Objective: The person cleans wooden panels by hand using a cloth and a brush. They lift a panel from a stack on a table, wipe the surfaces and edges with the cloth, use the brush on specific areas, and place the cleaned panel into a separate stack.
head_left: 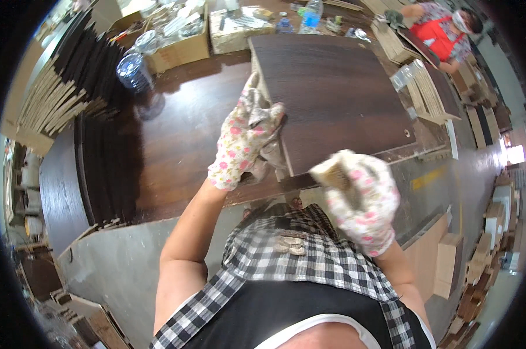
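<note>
A dark brown wood-grain board [338, 93] lies on the work table, with a small round hole near its right corner. My left hand [242, 136], in a white glove with pink flowers and grey-soiled fingers, is closed at the board's left edge. Below its fingers hangs some greyish material that I cannot make out clearly. Off the board's near edge, my right hand [364, 200] wears a matching glove and is slightly blurred. Its fingers curl round a tan, rough-textured piece [334, 174], whose kind I cannot tell.
Dark boards with pale edges [53, 99] stand stacked at the left. A blue roll of film [134, 72] stands on the table [187, 128]. Behind are a cardboard box [181, 52] and a water bottle [311, 16]. A co-worker in a red apron [437, 38] handles boards at the far right.
</note>
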Available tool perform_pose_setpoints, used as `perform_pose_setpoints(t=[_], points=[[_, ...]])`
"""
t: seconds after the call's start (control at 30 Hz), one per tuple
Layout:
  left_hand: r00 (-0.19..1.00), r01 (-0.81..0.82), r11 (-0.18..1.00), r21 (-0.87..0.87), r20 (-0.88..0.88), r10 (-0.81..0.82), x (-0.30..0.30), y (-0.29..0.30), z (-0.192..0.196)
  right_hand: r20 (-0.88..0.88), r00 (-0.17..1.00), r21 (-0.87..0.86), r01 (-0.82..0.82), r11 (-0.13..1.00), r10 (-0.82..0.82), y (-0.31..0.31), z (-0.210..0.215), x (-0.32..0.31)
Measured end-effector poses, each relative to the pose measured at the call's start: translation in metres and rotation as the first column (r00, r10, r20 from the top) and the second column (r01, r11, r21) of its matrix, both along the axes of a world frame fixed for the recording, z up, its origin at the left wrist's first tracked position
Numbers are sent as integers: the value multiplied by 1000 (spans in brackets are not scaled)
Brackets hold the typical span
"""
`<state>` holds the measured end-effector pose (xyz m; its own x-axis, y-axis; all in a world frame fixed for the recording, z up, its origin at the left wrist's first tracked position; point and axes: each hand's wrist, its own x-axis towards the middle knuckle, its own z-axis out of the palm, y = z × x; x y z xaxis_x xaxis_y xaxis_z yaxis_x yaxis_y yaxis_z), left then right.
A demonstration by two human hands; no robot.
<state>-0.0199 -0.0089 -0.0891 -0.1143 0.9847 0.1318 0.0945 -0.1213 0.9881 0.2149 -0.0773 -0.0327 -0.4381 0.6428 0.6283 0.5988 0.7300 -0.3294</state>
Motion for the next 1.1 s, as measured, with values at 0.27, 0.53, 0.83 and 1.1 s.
perform_pose_setpoints(t=[0.27, 0.53, 0.83, 1.1], points=[[920, -108, 977, 184, -354, 169, -5, 6, -9, 62, 987, 92, 145, 985, -151, 7, 0, 18], [875, -191, 975, 113, -430, 221, 9, 6, 4, -8, 999, -94, 30, 995, -31, 3, -1, 8], [951, -103, 976, 192, -268, 153, 7, 3, 1, -50, 825, 16, 564, 826, -563, 41, 0, 140], [876, -103, 977, 185, -449, 177, -9, 1, -9, 29, 859, 67, 508, 858, -511, 65, 1, 179]])
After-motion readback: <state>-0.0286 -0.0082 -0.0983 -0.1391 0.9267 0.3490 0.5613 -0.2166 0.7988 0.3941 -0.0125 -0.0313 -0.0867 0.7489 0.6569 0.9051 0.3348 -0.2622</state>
